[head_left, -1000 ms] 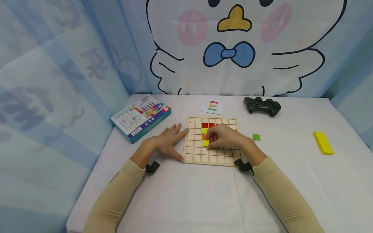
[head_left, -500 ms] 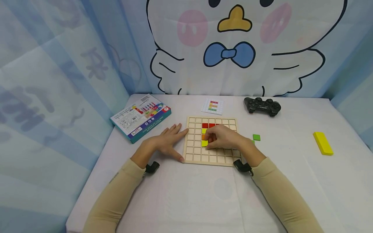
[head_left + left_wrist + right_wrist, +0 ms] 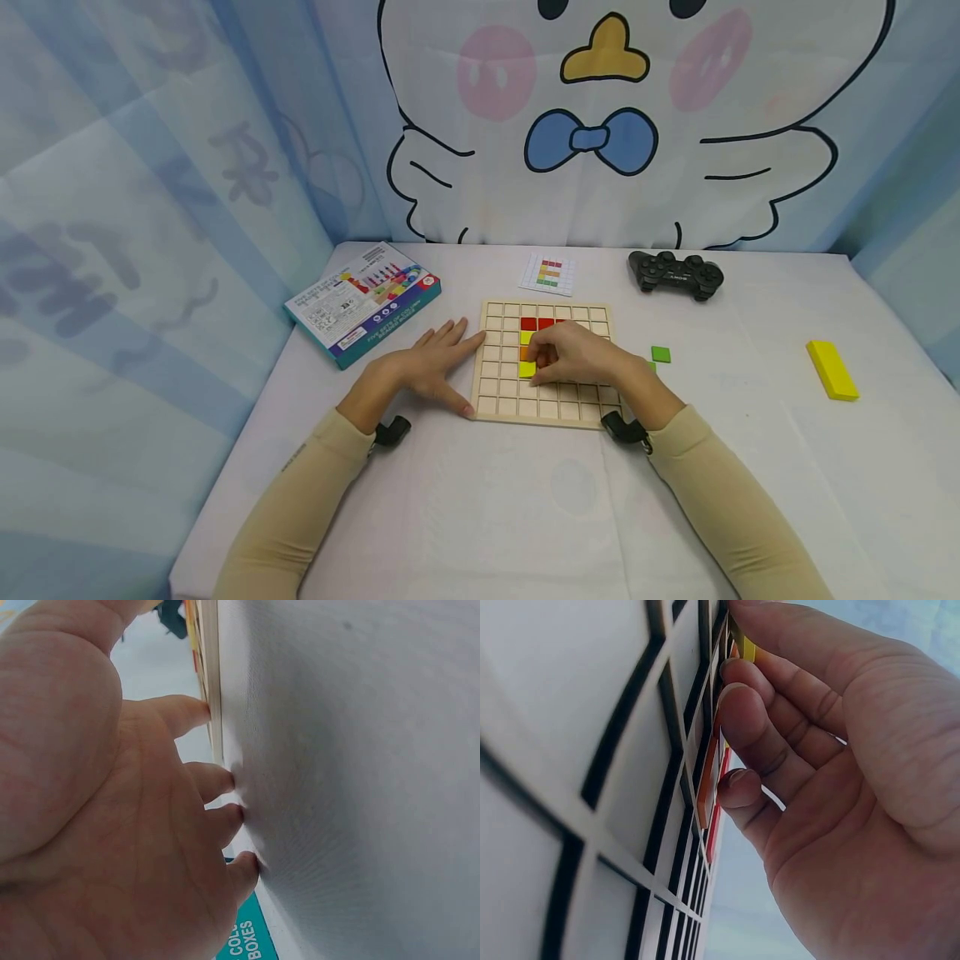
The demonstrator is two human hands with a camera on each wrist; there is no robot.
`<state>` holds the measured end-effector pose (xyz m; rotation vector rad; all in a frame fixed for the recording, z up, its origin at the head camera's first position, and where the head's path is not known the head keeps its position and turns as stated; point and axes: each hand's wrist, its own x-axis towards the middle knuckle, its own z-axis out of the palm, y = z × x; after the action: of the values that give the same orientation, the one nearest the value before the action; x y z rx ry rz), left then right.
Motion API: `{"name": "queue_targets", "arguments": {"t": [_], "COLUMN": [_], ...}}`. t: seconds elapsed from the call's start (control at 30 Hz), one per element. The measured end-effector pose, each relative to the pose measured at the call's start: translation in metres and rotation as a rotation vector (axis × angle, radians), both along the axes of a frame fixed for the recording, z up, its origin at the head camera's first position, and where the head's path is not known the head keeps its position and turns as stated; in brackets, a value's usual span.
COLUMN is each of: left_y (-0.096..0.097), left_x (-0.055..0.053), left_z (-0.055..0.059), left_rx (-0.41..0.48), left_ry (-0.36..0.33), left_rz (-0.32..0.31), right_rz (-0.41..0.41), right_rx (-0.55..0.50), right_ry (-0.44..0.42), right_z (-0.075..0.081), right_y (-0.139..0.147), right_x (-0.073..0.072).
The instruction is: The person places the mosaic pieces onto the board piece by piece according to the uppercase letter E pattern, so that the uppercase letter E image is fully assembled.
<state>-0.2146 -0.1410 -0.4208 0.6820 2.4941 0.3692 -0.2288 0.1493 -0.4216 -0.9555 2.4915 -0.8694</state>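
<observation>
A wooden grid board (image 3: 498,406) lies flat on the table. My left hand (image 3: 431,367) is spread out, its index finger and thumb touching the board's left side; the left wrist view shows its fingertips against the wood and the cloth. Over the middle of the grid, my right hand (image 3: 579,354) pinches a yellow square tile (image 3: 527,369) between thumb and index finger. That tile's edge (image 3: 748,649) shows in the right wrist view. Beyond it are red tiles (image 3: 528,323), another yellow tile (image 3: 526,337) and an orange tile (image 3: 523,353), partly hidden by the hand.
A green tile (image 3: 661,354) lies right of the board, with another partly behind the right wrist. Farther right is a yellow block (image 3: 832,369). Behind the board are a pattern card (image 3: 547,274) and a black game controller (image 3: 676,274). A teal-edged box (image 3: 363,303) lies at left.
My right hand has shifted slightly left with the yellow tile, uncovering part of a second green tile by the wrist. The left hand has stayed in place.
</observation>
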Motion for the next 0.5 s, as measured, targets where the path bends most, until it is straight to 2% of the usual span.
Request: {"name": "queue_targets", "arguments": {"t": [0.5], "left_y": [0.0001], "left_x": [0.0008], "left_z": [-0.0005], "left_rx": [0.001], "left_ry": [0.009], "left_rz": [0.0], "right_rz": [-0.022], "right_rx": [-0.006], "right_ry": [-0.021], "right_z": [0.0001], "right_y": [-0.0016], "right_x": [0.0007]}}
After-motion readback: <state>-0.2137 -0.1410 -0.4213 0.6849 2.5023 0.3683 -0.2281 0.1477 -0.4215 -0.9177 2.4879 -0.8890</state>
